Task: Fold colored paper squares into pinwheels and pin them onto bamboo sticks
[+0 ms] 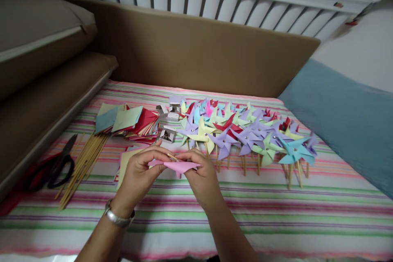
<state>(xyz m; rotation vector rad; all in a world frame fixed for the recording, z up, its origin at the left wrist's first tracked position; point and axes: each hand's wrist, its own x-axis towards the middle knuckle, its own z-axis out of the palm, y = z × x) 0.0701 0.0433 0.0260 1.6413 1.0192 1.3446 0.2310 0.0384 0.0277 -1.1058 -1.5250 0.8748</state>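
Between my two hands is a pink paper pinwheel (181,166), seen nearly edge-on, with a short bit of wooden stick (172,156) showing behind it. My left hand (144,168) pinches its left side, thumb below and fingers above. On the other side my right hand (198,172) grips the paper, its fingers curled around the edge. Just beyond lie small open boxes, one a pin box (167,134) with small dark metal bits inside. Finished pinwheels (225,142) on sticks, in several colours, are piled to the right of my hands.
Stacks of coloured paper squares (144,125) lie left of the boxes. Wooden sticks (84,168) and black-handled scissors (58,168) rest at the far left. A striped cloth (276,221) covers the surface, with a brown board (199,53) behind and cushions (46,69) stacked left.
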